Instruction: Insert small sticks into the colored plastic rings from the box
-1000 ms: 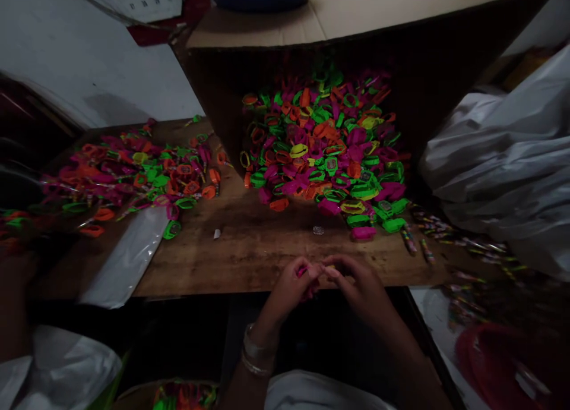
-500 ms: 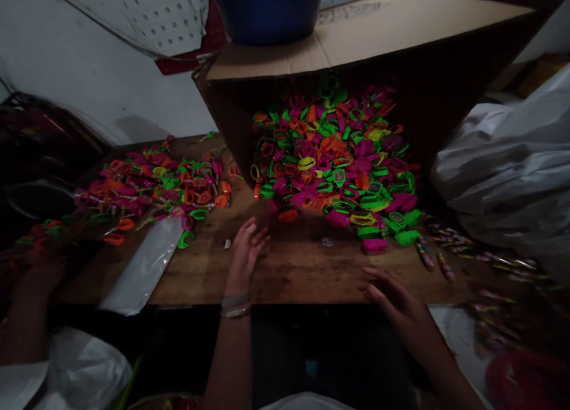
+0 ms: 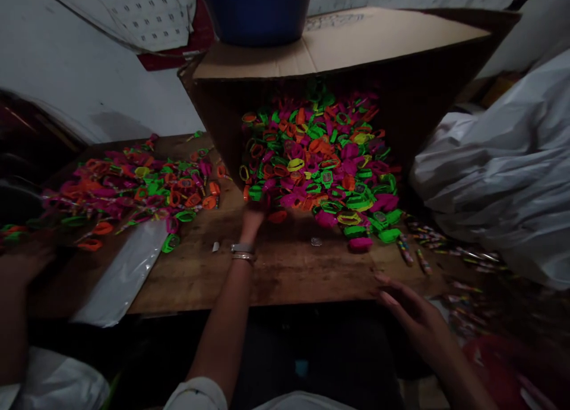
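A heap of toy watches (image 3: 327, 178) in green, pink, orange and yellow spills out of a cardboard box (image 3: 258, 62) lying on its side. My left hand (image 3: 253, 214), with bands on its wrist, reaches to the heap's near left edge, beside green and pink watches. Its fingers are dark and blurred there, so their grip is hidden. Over the table's front edge hovers my right hand (image 3: 407, 303), empty, its fingers loosely apart. A small clear piece (image 3: 316, 242) rests on the wooden table (image 3: 285, 273) between the hands.
More watches fitted with candy tubes (image 3: 146, 184) lie at left, near a stack of clear plastic bags (image 3: 124, 273). Loose candy tubes (image 3: 423, 261) and a big white sack (image 3: 499, 172) are at right. A blue bucket (image 3: 262, 12) stands on the box. Another person's hand (image 3: 27, 258) is far left.
My left hand has moved forward from the bare table to the heap's edge. My right hand stays near the table's front edge, still open. The whole view has shifted slightly.
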### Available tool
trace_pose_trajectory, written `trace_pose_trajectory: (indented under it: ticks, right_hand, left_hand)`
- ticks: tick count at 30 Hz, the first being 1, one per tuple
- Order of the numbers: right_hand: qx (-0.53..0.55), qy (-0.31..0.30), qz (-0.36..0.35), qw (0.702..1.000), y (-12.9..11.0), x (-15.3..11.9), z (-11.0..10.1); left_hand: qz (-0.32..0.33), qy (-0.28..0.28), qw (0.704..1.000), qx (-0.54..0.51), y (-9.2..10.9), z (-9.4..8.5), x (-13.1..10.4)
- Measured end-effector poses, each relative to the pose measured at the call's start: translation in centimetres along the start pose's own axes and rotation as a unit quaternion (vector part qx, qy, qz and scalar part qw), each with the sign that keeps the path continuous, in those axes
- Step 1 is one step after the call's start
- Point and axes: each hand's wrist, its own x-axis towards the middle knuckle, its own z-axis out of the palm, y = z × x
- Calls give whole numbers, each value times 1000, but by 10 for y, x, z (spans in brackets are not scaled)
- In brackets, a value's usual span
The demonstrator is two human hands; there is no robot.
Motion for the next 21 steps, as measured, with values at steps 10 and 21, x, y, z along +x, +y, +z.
trace_pose_trajectory:
  ticks: [10,21]
  right_hand:
    - [77,-45,-6,996,-27,0,38]
    - [172,7,20,985,-44,6,82]
  left_hand:
    - [-12,-130,991,7,30,12,-110]
    - [-196,-182,921,-282,17,37,-227]
